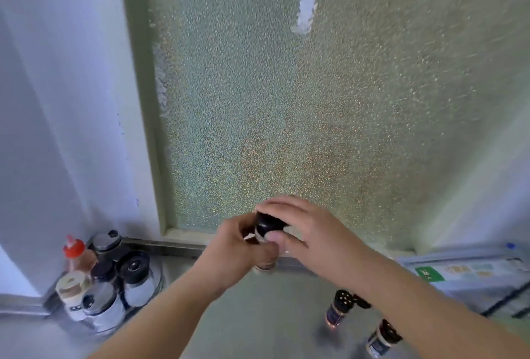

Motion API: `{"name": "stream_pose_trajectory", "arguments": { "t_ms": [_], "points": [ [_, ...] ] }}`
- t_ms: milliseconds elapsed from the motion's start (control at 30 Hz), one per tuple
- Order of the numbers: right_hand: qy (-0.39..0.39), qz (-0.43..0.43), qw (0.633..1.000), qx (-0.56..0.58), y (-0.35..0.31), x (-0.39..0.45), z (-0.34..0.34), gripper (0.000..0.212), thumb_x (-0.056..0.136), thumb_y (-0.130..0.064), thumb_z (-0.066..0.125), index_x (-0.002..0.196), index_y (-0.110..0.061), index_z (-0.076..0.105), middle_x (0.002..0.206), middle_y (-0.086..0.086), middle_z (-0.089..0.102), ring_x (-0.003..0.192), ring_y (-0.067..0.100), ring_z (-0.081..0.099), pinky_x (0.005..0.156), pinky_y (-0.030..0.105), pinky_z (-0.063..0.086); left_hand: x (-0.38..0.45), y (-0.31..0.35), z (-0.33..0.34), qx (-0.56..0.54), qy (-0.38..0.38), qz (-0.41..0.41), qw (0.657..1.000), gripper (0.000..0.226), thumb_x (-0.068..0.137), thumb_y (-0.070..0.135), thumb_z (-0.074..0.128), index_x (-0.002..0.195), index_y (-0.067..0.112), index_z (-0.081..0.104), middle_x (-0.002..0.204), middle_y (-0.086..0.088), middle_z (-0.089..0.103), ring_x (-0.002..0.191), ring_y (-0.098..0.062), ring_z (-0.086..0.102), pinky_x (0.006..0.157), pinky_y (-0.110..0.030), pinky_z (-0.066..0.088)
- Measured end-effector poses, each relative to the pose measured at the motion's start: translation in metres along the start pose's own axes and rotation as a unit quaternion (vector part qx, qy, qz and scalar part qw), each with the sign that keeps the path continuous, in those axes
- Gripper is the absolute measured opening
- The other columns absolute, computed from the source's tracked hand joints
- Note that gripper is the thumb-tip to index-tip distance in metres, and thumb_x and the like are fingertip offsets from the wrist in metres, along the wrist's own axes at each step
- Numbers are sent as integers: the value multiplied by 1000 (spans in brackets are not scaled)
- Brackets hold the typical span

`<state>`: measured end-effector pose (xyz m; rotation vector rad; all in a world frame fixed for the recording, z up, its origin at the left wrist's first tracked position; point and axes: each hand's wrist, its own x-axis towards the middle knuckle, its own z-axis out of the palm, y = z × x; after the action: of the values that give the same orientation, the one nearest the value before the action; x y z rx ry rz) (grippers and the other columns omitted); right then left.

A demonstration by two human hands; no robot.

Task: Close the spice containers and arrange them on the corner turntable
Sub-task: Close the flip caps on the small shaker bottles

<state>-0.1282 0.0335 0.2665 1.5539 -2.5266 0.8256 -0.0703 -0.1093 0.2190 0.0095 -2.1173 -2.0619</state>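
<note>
A small spice jar (265, 264) with a black cap (268, 222) is held up in front of the frosted window. My left hand (239, 246) grips the jar's body, and my right hand (304, 229) has its fingers on the black cap. Two more spice jars (338, 308) (381, 340) stand on the counter below my right forearm, their perforated tops showing. The clear turntable (156, 287) sits in the left corner, loaded with several containers, among them a red-capped bottle (75, 252) and white jars with black or steel lids (134, 275).
The frosted window (286, 100) with a green frame rises right behind the counter. A white wall closes off the left side. A flat printed package (464, 272) lies at the right along the sill. The grey counter (258, 315) runs between the turntable and the loose jars.
</note>
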Motion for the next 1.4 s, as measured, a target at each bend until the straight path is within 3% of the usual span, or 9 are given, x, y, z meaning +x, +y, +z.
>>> {"name": "stream_pose_trajectory", "arguments": {
  "t_ms": [300,467,567,633,700,833,933,1133,1400],
  "points": [
    [-149,87,978,-119,-45,26,-56,32,69,-40,73,94,-27,58,85,-9,64,78,12,61,70,34,54,-20,24,-4,-48,-33,13,998,20,66,2,76,79,-2,62,76,-13,51,72,-21,41,55,-19,38],
    [-143,152,948,-239,-60,27,-45,45,74,-59,57,64,-15,55,61,1,59,52,17,51,46,26,35,-27,25,8,-23,-6,15,1000,17,73,-1,73,69,11,61,65,-8,49,60,-18,42,49,-19,39],
    [-258,196,922,-211,-61,26,-63,67,76,-78,41,104,-22,66,82,1,73,67,13,68,60,24,47,-31,22,11,-17,-4,8,1000,13,72,3,74,75,10,64,67,-6,54,61,-19,45,51,-22,44],
    [-326,159,920,-151,-63,27,-80,56,83,-61,52,135,-45,39,127,-11,59,105,8,62,86,26,46,-32,20,11,-22,-3,-1,1000,15,70,6,77,79,7,66,69,-7,56,63,-19,47,53,-20,45],
    [-311,99,932,-156,-63,26,-79,48,88,-41,59,132,-46,42,130,-16,55,110,7,57,89,27,44,-30,19,11,6,7,-4,1000,21,62,15,81,78,14,68,69,1,63,64,-14,54,63,-23,48],
    [-264,126,939,-182,-56,24,-63,54,84,-62,49,128,-31,50,86,-2,73,74,9,69,74,27,52,-30,13,10,19,39,-18,999,25,58,13,84,78,18,70,70,7,69,68,-7,60,74,-29,51],
    [-297,92,934,-175,-53,23,-70,58,82,-44,66,135,-43,42,122,-11,61,102,5,56,82,23,41,-31,12,8,24,40,-15,999,26,56,15,84,79,15,70,71,6,69,68,-8,61,73,-29,50],
    [-258,30,941,-217,-56,19,-44,31,81,-35,66,109,-26,58,89,-9,57,79,10,50,60,27,40,-38,9,8,-15,24,-20,999,21,62,-4,80,76,2,66,68,-8,59,61,-20,49,56,-27,43],
    [-266,-26,948,-174,-71,19,-51,29,82,-40,64,107,-26,59,103,-9,60,91,5,50,73,18,41,-42,22,-13,-55,-96,15,994,21,62,0,78,69,17,68,65,10,67,65,-4,58,64,-14,46]
  ]
}}
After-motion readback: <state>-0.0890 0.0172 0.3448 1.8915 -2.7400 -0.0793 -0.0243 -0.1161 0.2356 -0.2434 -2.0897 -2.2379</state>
